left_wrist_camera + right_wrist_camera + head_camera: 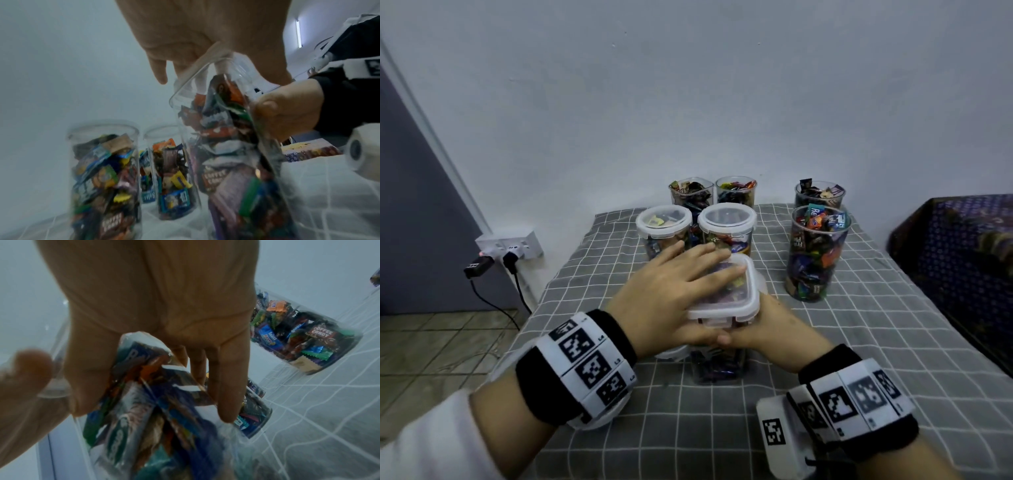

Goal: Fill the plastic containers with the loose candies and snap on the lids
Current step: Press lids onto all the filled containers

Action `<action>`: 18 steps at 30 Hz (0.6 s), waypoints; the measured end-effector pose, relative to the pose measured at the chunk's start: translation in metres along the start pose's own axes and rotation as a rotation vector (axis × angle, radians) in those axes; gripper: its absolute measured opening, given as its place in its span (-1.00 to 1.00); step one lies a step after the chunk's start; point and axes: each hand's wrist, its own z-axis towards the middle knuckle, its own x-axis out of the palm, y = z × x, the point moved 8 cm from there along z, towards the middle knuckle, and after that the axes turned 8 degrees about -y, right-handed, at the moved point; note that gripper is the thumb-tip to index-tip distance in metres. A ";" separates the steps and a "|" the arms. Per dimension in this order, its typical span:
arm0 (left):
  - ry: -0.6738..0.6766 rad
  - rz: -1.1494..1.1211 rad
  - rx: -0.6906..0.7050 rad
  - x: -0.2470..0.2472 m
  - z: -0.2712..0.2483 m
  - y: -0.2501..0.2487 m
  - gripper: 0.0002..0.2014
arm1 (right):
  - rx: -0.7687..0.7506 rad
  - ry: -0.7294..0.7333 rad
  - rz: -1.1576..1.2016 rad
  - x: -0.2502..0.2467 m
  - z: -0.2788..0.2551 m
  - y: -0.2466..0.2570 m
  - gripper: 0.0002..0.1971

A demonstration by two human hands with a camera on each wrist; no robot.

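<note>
- Step in hand, as I judge it: closing the near jar [717,365], a square clear one full of wrapped candies, standing on the checked cloth [859,342] at the near middle of the table.
- The lid [736,301], white-rimmed, sits on top of the jar; it looks slightly tilted, so probably not yet seated all round.
- The left hand [671,291] lies flat on the lid, fingers straight and together, pressing down.
- The right hand [767,325] wraps the jar's right side just under the lid; the right wrist view shows its fingers [226,394] curled down the wall and the thumb on the near face.
- Far left, two lidded jars [664,222] stand in front of two open ones; far right, two open full jars [815,253] wait.
- Next move likely calls for steady downward pressure while the right hand steadies the jar, then folding down the side latches, if it has them; I cannot make them out.
</note>
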 end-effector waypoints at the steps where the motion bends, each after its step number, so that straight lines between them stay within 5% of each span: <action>1: -0.027 0.003 0.015 -0.001 -0.002 -0.001 -0.24 | -0.003 0.001 0.001 0.001 0.000 0.000 -0.10; 9: 0.103 -0.098 -0.048 0.002 0.006 0.011 0.07 | 0.019 -0.010 -0.032 -0.002 -0.001 0.001 -0.09; 13: 0.156 -0.245 -0.171 0.003 0.005 0.018 0.02 | 0.032 -0.014 -0.021 -0.001 -0.002 0.002 -0.09; 18: 0.035 -0.255 -0.190 -0.002 0.008 0.019 -0.07 | 0.057 -0.008 -0.009 0.000 0.000 -0.004 -0.06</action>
